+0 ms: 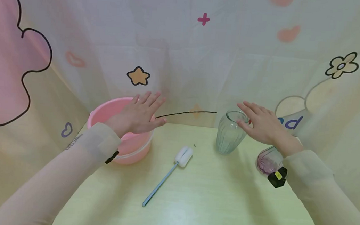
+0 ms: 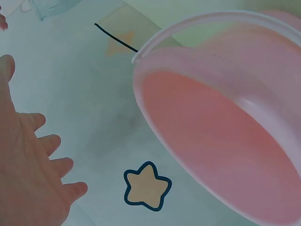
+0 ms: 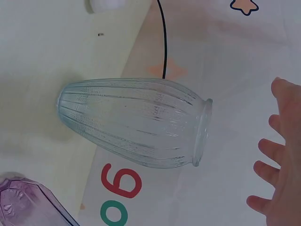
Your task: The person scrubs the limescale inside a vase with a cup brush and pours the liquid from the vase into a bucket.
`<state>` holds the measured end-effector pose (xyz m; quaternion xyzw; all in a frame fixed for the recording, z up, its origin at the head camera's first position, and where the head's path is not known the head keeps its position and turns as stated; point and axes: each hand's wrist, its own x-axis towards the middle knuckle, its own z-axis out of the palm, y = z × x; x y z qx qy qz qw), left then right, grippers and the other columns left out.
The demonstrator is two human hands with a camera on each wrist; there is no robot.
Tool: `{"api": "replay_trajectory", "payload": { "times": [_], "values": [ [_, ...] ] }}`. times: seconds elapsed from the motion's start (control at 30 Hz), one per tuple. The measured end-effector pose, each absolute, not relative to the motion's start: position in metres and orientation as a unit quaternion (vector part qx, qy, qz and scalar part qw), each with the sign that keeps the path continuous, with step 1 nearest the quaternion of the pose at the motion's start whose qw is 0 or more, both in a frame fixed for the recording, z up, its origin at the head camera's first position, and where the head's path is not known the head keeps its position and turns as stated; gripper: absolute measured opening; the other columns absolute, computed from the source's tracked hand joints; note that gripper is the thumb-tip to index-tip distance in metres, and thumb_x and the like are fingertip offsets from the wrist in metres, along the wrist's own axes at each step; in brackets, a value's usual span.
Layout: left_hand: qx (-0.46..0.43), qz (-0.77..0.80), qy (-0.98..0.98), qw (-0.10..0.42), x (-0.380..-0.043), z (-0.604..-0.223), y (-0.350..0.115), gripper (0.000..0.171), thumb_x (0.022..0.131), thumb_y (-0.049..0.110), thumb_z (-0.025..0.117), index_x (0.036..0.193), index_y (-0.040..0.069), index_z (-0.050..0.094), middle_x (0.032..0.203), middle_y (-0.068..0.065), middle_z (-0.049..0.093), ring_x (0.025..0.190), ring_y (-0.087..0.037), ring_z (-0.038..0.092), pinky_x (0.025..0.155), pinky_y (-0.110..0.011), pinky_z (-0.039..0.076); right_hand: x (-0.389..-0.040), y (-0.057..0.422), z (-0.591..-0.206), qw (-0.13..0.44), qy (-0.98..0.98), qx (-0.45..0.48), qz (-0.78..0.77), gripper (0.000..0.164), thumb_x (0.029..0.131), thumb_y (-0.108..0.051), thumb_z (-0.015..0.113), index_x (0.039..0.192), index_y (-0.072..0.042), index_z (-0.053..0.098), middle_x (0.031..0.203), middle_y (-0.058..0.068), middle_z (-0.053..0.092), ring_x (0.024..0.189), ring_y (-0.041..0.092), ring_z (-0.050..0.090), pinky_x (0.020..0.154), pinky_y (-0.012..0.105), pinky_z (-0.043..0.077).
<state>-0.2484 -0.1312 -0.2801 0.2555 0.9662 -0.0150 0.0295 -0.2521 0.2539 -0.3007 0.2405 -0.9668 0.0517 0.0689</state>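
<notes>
My left hand [image 1: 139,116] is held in the air with its fingers spread, over the right part of a pink bucket [image 1: 133,151]. In the left wrist view the bucket's white handle [image 2: 197,20] shows along its rim. On the other side, my right hand [image 1: 262,123] hovers with straight fingers by the mouth of a ribbed clear glass vase [image 1: 228,135], which stands upright. The right wrist view shows a gap between that hand and the vase. Between the hands lies a sponge brush [image 1: 184,157] with a white head and a long blue-grey handle [image 1: 160,185]. Both hands hold nothing.
A purple-tinted glass vessel [image 1: 267,160] stands at the right, partly hidden by my right wrist. Behind the pale table [image 1: 192,204] hangs a printed curtain [image 1: 184,57], close to the bucket and the vase. A tiny dark speck [image 1: 194,145] lies near the brush head.
</notes>
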Motion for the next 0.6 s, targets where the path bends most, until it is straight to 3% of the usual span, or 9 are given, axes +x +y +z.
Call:
{"api": "replay_trajectory", "payload": {
  "times": [0.4,0.6],
  "values": [
    [0.296,-0.035,0.955,-0.013,-0.232,-0.288,-0.128,0.075,0.089,0.064,0.022,0.145,0.020,-0.004,0.151,-0.004,-0.007,0.134,-0.025,-0.010,0.108,-0.046,0.001,-0.243,0.257,-0.308,0.125,-0.955,0.254,0.088,0.059,0.091,-0.044,0.045,0.141,-0.016,0.029,0.143,0.016,0.029,0.124,0.041,0.028,0.099,0.060,0.022],
    [0.317,-0.010,0.947,-0.044,-0.227,-0.300,-0.126,0.075,0.090,0.062,0.025,0.145,0.016,0.003,0.151,-0.005,-0.003,0.135,-0.024,-0.006,0.108,-0.045,0.004,-0.239,0.259,-0.315,0.152,-0.948,0.255,0.112,0.058,0.090,-0.039,0.049,0.140,-0.014,0.032,0.141,0.016,0.033,0.122,0.040,0.031,0.097,0.059,0.026]
  ]
}}
